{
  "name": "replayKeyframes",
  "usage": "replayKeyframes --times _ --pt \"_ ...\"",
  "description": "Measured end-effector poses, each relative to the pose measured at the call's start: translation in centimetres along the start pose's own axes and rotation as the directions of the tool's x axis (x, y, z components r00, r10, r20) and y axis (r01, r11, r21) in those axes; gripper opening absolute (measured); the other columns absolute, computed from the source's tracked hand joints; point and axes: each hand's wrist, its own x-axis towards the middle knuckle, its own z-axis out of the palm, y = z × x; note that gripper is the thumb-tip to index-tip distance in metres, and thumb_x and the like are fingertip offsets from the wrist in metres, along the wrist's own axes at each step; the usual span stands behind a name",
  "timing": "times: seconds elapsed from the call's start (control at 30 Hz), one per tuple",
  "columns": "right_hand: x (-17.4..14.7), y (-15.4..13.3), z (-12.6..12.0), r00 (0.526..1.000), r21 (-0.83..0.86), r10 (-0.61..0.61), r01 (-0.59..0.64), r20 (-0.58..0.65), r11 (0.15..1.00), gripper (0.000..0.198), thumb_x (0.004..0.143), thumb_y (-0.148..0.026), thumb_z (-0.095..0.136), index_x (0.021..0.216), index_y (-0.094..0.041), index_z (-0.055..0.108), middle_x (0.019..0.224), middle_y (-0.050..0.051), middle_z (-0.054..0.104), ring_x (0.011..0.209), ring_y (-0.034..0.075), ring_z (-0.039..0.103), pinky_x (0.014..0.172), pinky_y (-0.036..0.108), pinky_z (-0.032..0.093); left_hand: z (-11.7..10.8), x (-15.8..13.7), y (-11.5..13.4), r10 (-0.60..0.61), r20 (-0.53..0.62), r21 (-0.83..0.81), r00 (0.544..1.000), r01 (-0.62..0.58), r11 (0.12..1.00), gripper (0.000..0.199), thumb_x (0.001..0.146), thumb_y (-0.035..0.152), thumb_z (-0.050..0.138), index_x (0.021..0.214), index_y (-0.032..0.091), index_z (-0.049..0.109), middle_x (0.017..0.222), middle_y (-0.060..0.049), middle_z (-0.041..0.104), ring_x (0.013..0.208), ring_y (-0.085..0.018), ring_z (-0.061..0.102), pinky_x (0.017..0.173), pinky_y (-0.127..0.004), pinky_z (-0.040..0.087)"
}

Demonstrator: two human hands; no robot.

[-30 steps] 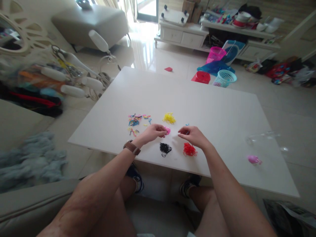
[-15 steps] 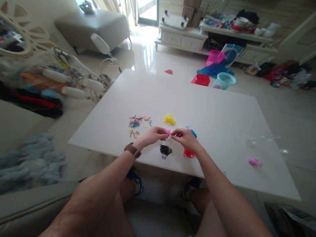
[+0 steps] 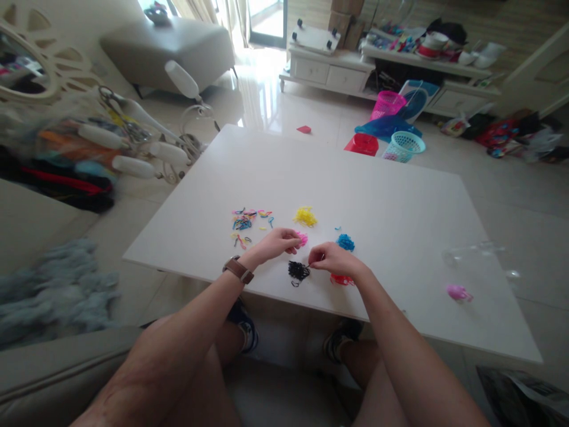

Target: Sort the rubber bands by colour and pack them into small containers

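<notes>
Small rubber bands lie sorted by colour on the white table (image 3: 391,207). My right hand (image 3: 332,259) is closed in a pinch, with what looks like a black rubber band (image 3: 310,266) at its fingertips, just right of the black pile (image 3: 297,270). Beside the pink pile (image 3: 302,239), my left hand (image 3: 283,239) has its fingers pressed together; anything between them is too small to make out. A yellow pile (image 3: 306,216) lies beyond my hands. The blue pile (image 3: 345,242) is behind my right hand, and the red pile (image 3: 341,279) is partly covered by it.
Mixed-colour bands (image 3: 242,222) are scattered left of my left hand. A pink bundle (image 3: 459,292) and a clear transparent object (image 3: 471,252) lie toward the table's right end. Past the far edge stand a light-blue basket (image 3: 404,146) and a red container (image 3: 363,143).
My right hand has moved away from my left fingertips, down toward the black pile, uncovering the blue pile. My left hand has barely moved.
</notes>
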Motion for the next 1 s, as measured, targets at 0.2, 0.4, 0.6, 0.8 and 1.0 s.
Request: replayKeyframes --times 0.2,0.4,0.6,0.8,1.0 --pt "0.4 0.7 1.1 0.995 -0.047 0.012 -0.008 0.102 0.999 0.015 0.071 -0.009 0.063 0.077 -0.018 0.074 0.074 0.0 0.072 0.07 0.015 0.065 0.066 0.024 0.046 0.0 0.0 -0.1 -0.004 -0.003 0.0 1.0 0.004 1.0 0.02 0.086 0.032 0.068 0.089 0.013 0.071 0.085 -0.005 0.07 0.07 -0.011 0.064 0.073 -0.026 0.053" --pt "0.7 1.0 1.3 1.0 -0.051 0.003 -0.004 -0.011 0.999 0.018 0.075 -0.008 0.064 0.086 -0.017 0.074 0.079 0.002 0.073 0.074 0.016 0.067 0.069 0.024 0.048 0.1 0.0 0.1 -0.007 -0.017 0.005 1.0 0.007 1.0 0.019 0.086 0.032 0.067 0.088 0.013 0.071 0.084 -0.006 0.071 0.07 -0.012 0.065 0.073 -0.026 0.054" --pt "0.7 1.0 1.0 0.995 -0.141 -0.011 -0.004 -0.102 0.99 0.017 0.078 -0.007 0.065 0.088 -0.018 0.075 0.08 0.002 0.074 0.075 0.016 0.067 0.069 0.024 0.047 0.0 0.1 -0.1 -0.01 -0.068 0.097 0.998 0.016 0.995 0.017 0.087 0.03 0.064 0.087 0.014 0.07 0.082 -0.005 0.071 0.067 -0.012 0.064 0.066 -0.025 0.052" --pt "0.6 0.8 0.9 0.994 -0.165 -0.02 0.002 -0.11 0.986 0.017 0.078 -0.008 0.065 0.088 -0.018 0.075 0.081 0.003 0.074 0.076 0.016 0.067 0.07 0.024 0.047 -1.0 0.4 -0.2 0.045 -0.172 0.414 0.984 0.03 0.91 0.016 0.085 0.024 0.06 0.08 0.015 0.072 0.074 -0.006 0.071 0.066 -0.016 0.067 0.065 -0.027 0.05" --pt "0.5 0.9 0.8 0.994 -0.145 -0.005 -0.011 -0.111 0.989 0.02 0.078 -0.007 0.063 0.09 -0.018 0.075 0.084 0.004 0.075 0.078 0.017 0.068 0.072 0.025 0.048 -5.5 -0.6 0.5 0.154 -0.482 0.68 0.863 0.257 0.687 0.017 0.081 0.016 0.06 0.081 0.016 0.077 0.087 -0.009 0.076 0.084 -0.023 0.069 0.082 -0.032 0.053"
